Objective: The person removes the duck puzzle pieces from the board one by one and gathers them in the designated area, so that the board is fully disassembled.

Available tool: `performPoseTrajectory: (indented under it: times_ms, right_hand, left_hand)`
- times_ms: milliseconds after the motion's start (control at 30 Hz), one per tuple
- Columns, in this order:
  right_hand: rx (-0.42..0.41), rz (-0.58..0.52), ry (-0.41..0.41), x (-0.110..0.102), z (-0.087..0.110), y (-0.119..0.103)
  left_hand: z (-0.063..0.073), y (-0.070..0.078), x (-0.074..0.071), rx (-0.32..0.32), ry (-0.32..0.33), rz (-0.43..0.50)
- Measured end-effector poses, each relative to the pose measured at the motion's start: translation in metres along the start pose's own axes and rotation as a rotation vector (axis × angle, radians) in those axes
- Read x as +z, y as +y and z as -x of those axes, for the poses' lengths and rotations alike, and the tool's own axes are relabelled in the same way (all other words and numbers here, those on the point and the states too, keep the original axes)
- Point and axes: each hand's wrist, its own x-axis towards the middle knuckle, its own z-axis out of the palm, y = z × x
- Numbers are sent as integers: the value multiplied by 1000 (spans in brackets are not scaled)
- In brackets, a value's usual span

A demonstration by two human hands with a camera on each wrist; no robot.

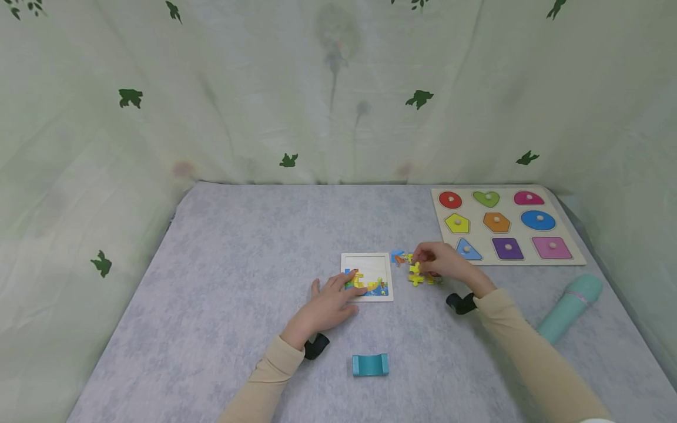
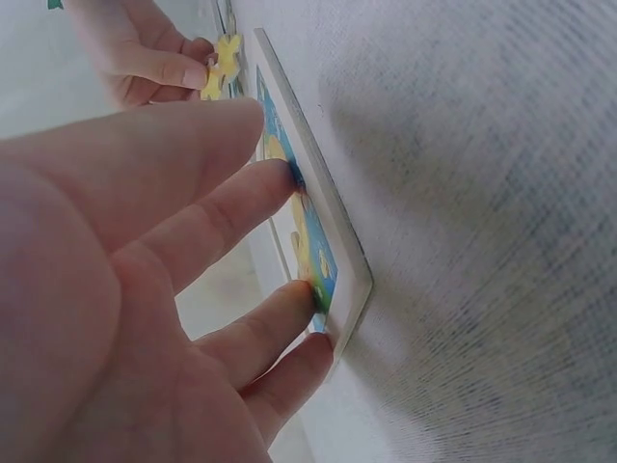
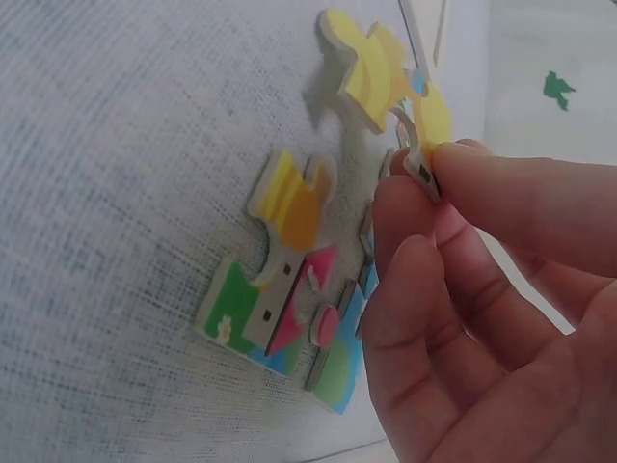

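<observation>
While the left hand (image 1: 327, 302) lies with its fingers stretched out over the small puzzle tray (image 1: 370, 262), their tips touching the pieces inside, the right hand (image 1: 440, 261) pinches a mostly yellow puzzle piece (image 3: 434, 121) between thumb and fingers, just past the tray's right side. From my feed I cannot tell whether the yellow shape beside that piece is joined to it. The tray lies flat on the table (image 1: 254, 235); I see blue and yellow fitted pieces (image 1: 378, 289) filling its lower part, with bare white above. Next to its right edge lies a blue and orange piece (image 1: 398, 257), and under the right hand I make out more loose pieces (image 3: 284, 217) in yellow, orange, green and pink. Both beige sleeves (image 1: 275, 367) end at a black wrist camera (image 1: 317, 346). Nearer me sits a teal block (image 1: 370, 365) with a dipped top. At the far right I have a shape board (image 1: 506, 205) of nine knobbed shapes, and below it a teal roll (image 1: 560, 311), partly hidden by the right sleeve.
</observation>
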Motion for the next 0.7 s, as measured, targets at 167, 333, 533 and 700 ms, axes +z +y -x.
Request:
performPoseTrajectory:
  times_ms: [167,333,533,700]
  right_hand:
    - [-11,83,4,4,-2,-2]
    - [-12,155,18,5,-2,-4]
    - [-21,156,42,4,-1,-10]
    - [-115,148,31,15,-6,-22]
  left_hand:
    - [0,-1,1,-3,3,0]
    - [0,0,1,3,6,12]
    - [1,-5,4,19,16,10]
    - [2,-13,8,52,34,8]
